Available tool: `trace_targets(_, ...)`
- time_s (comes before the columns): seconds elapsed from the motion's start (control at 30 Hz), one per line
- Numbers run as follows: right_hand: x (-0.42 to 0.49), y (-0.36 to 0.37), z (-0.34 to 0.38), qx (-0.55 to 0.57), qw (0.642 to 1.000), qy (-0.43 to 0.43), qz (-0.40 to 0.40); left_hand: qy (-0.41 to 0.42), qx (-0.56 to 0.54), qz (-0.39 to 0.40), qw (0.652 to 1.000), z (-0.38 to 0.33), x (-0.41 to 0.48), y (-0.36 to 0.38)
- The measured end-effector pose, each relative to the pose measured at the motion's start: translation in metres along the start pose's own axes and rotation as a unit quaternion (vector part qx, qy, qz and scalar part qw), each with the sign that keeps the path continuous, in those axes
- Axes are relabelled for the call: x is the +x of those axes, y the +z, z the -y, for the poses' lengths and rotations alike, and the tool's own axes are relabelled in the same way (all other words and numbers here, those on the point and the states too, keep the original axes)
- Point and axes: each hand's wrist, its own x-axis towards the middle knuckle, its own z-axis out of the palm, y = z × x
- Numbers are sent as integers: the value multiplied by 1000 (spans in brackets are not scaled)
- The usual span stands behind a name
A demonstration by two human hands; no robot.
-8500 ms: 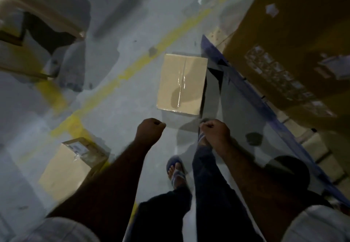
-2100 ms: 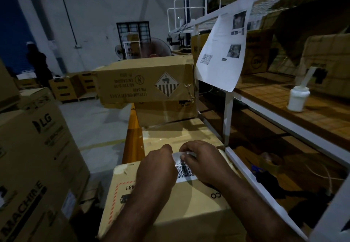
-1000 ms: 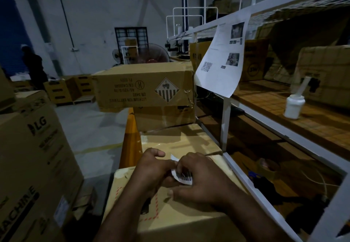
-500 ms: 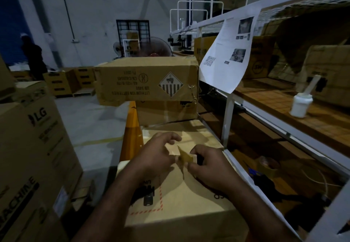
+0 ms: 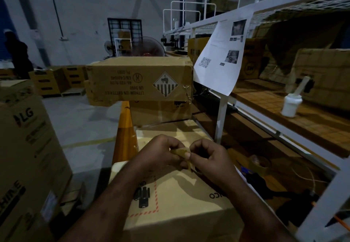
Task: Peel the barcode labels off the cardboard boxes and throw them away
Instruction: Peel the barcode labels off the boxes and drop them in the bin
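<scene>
Upper left of frame: a person [image 5: 18, 56] in dark clothes stands by the far wall. Lower left: big box w/ "LG" print [image 5: 24, 147]. Centre, upper: long box w/ a striped diamond mark [image 5: 136, 79], its print upside down, on top of other boxes.

Centre, lower: left hand [image 5: 161, 156], fingers curled in, pinches one end of the label [image 5: 180, 152]. The label is a small folded strip, tan side out, barcode not visible, held in the air just above the near box [image 5: 180, 200], not stuck to it. Right hand [image 5: 208, 158], also curled, thumb and fingers nip the other end. Both wrists are over the box top, which has a red dashed outline.

Right of centre: paper sheet [image 5: 219, 60] w/ photos and a QR code hangs off the white shelf frame [image 5: 221, 117]. Far right, on the shelf board: white bottle [image 5: 290, 105], upright.
</scene>
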Motion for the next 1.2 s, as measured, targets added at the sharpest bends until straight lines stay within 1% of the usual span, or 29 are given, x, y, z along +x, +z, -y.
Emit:
trace_targets(0.07, -6, -1, 0, -51, 998, -10, -40, 7, -31, -2, 999, 1, -2, 0)
trace_targets(0.13, -12, -2, -1, -121, 991, -3, -56, 17, -42, -6, 999, 3, -2, -1)
trace_targets(0.17, -13, -2, -2, -171, 984, -1, -47, 19, -41, -9, 999, 5, -1, -1)
trace_targets(0.23, -12, -2, -5, -277, 961, -8, -2, 12, -46, -17, 999, 9, 2, 0)
trace_targets(0.27, -11, 0, -6, -313, 950, -14, 14, 6, -56, -18, 998, 10, 2, 1)
trace_targets(0.33, -8, 3, -7, -348, 937, -28, 14, -2, -72, -20, 997, 12, 3, 1)
trace_targets(0.47, -7, 6, -7, -392, 918, -59, -24, 2, -98, -17, 995, 13, 1, 1)
trace_targets(0.53, -7, 7, -7, -390, 918, -58, -38, -1, -118, -26, 993, 11, 0, 2)
trace_targets(0.57, -7, 6, -7, -376, 924, -49, -42, -2, -120, -31, 992, 10, 0, 3)
trace_targets(0.67, -6, 4, -7, -304, 951, -9, -55, -13, -121, -30, 992, 8, 0, 3)
trace_targets(0.83, -4, 1, -7, -216, 973, 25, -71, -44, -128, -55, 989, 5, -1, 2)
trace_targets(0.93, 0, -4, -9, -112, 982, 71, -132, -50, -135, -92, 985, 5, -2, 0)
trace_targets(1.03, 2, -6, -9, -61, 980, 91, -163, -74, -193, -126, 970, 7, -4, -3)
trace_targets(1.07, 1, -6, -8, -52, 981, 88, -168, -85, -214, -122, 965, 6, -4, -3)
trace_targets(1.13, -1, -4, -7, -62, 981, 72, -171, -98, -276, -88, 952, 1, -5, -1)
trace_targets(1.17, -2, -2, -7, -97, 979, 53, -171, -103, -313, -59, 942, -3, -6, 1)
trace_targets(1.2, -4, 1, -7, -160, 972, 19, -170, -109, -344, -31, 932, -5, -6, 3)
